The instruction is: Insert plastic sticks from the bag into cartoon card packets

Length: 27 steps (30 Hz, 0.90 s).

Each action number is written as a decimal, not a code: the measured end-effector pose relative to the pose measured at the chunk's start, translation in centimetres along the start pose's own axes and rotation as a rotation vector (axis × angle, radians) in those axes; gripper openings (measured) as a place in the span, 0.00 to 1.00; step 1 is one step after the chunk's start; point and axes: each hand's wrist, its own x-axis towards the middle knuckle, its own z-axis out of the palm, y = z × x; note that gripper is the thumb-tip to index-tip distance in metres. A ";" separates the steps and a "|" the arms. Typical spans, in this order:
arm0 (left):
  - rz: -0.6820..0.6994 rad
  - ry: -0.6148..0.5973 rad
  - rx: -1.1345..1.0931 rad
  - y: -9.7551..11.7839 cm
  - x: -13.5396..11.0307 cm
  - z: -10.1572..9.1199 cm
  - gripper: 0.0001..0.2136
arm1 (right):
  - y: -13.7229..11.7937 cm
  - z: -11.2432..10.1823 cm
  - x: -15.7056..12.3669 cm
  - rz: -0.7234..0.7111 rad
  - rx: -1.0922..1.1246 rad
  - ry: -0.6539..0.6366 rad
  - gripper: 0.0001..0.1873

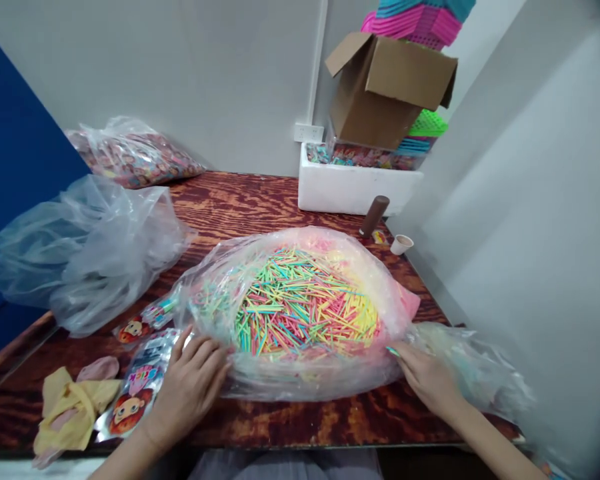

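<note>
A large clear plastic bag (310, 380) lies open on the table. It is full of thin, short sticks (300, 307) in pink, yellow, green and blue, possibly candy sticks. My left hand (197, 370) is at the bag's front left edge, fingers curled against the plastic; its grip is partly hidden. My right hand (427, 377) is at the front right edge, with a small green-blue stick (393, 351) at its closed fingertips. Beside my left forearm lies a shiny printed packet (135, 397) with a cartoon face.
Yellow and pink rubber gloves (67, 407) lie front left. Crumpled clear bags rest left (95, 247) and right (480, 367). At the back are a filled bag (135, 157), a white foam box (350, 190) under a cardboard box (380, 100), a brown cylinder (375, 215) and a paper cup (401, 245).
</note>
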 end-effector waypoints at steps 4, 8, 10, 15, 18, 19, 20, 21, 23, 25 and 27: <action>-0.014 0.045 -0.032 5.0 2.1 -0.8 0.21 | -3.7 -2.8 3.8 0.002 0.065 0.068 0.20; 0.051 -0.042 -0.162 9.5 3.4 0.0 0.24 | -7.2 -3.0 6.3 -0.180 0.271 0.030 0.24; 0.063 -0.060 -0.224 10.6 2.8 1.0 0.21 | -8.3 -2.2 6.0 -0.261 0.330 -0.030 0.25; 0.107 -0.143 -0.306 11.2 -1.1 3.3 0.22 | -9.1 0.3 2.4 -0.183 0.411 -0.132 0.20; 0.059 -0.230 -0.336 11.2 -2.3 2.7 0.25 | -9.0 1.5 0.7 -0.068 0.473 -0.146 0.18; 0.036 -0.234 -0.362 11.0 -2.4 2.1 0.26 | -9.1 1.7 0.4 -0.027 0.496 -0.128 0.18; 0.000 -0.217 -0.394 10.9 -2.3 1.5 0.27 | -9.1 1.8 0.2 0.014 0.517 -0.095 0.18; -0.053 -0.171 -0.422 10.6 -2.2 0.9 0.26 | -9.2 1.9 0.0 0.056 0.533 -0.046 0.18; -0.243 -0.009 -0.423 9.9 -1.7 0.0 0.25 | -9.3 1.8 -0.1 0.156 0.558 0.075 0.16; -0.516 0.172 -0.360 9.0 -1.0 0.0 0.24 | -9.0 1.8 0.2 0.303 0.563 0.215 0.15; -0.769 0.291 -0.327 8.2 -0.4 1.0 0.27 | -8.3 2.2 0.8 0.499 0.521 0.408 0.17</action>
